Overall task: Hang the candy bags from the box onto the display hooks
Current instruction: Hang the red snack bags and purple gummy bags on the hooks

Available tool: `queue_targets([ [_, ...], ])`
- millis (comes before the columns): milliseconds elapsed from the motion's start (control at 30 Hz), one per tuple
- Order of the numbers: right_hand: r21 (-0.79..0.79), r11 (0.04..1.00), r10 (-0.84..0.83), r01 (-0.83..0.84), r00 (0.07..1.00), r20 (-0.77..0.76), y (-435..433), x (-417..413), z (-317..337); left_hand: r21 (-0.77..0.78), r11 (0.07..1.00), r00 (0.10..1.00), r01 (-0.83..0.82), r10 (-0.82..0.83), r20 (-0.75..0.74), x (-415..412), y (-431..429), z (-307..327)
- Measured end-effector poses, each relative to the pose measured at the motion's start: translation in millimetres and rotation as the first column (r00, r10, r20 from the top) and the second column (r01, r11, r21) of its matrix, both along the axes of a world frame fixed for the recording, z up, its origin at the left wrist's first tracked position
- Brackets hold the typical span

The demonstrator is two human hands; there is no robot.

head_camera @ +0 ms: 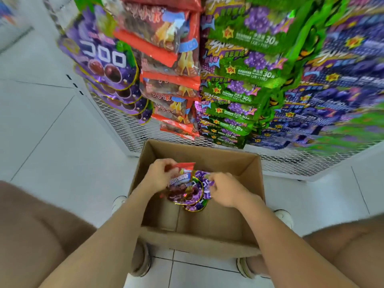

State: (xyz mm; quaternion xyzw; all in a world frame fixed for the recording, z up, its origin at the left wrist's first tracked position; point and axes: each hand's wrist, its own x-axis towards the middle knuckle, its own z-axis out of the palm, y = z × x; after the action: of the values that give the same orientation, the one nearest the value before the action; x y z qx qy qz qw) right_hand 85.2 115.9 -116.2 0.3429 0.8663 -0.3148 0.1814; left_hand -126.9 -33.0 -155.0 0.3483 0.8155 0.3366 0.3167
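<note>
- My two bare forearms reach forward and down from the bottom of the view, with my knees in brown cloth at either lower corner.
- The cardboard box (pixel 199 244) stands open on the white tiled floor (pixel 62 152) between my legs. Its near wall is closest to me and its flaps are out of the way.
- A white shoe (pixel 119 201) shows just beside the left wall of the box, and another white shoe (pixel 284 217) just beside the right wall.
- My left grip (pixel 160 173) is inside the box, fingers curled round the top edge of a red-topped candy bag (pixel 184 165), which it holds upright above the box bottom.
- My right grip (pixel 224 189) is also inside the box, narrow, pinching the upper corner of a purple grape candy bag (pixel 200 183) that lies touching the red-topped one, partly behind it.
- More purple foil (pixel 195 206) hangs under those two bags; I cannot tell how many bags are in that bunch.
- Beyond the box rises a white wire-mesh display rack (pixel 128 129), its foot just past the far wall of the box.
- On the rack hang columns of bags, overlapping downward: purple grape bags (pixel 104 59) at the left, red bags (pixel 166 59) next to them, green-and-purple bags (pixel 249 59) further right, and blue-purple bags (pixel 342 80) at the far right, blurred.
</note>
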Motion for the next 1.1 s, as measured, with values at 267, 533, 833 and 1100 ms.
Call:
queue_targets([
  [267, -0.157, 0.982, -0.169, 0.104, 0.851, -0.497, -3.8, -1.7, 123.4, 0.122, 0.968, 0.958, 0.22, -0.238, 0.159, 4.5, -2.2, 168.1],
  [533, 0.111, 0.993, 0.057, 0.043, 0.65, -0.758, -47.7, -7.1, 263.8, 0.386, 0.912, 0.946, 0.14, -0.238, 0.219, 12.7, -36.1, 315.9],
  [833, 0.252, 0.897, 0.142, 0.362, 0.304, -0.942, -45.7, -33.5, 435.4, 0.756, 0.647, 0.915, 0.105, 0.236, -0.329, 1.9, 4.4, 499.0],
  [1100, 0.39, 0.759, 0.322, 0.521, 0.219, -0.921, -21.4, -69.1, 561.6, 0.811, 0.565, 0.787, 0.151, 0.428, -0.444, -16.5, 55.4, 617.5],
])
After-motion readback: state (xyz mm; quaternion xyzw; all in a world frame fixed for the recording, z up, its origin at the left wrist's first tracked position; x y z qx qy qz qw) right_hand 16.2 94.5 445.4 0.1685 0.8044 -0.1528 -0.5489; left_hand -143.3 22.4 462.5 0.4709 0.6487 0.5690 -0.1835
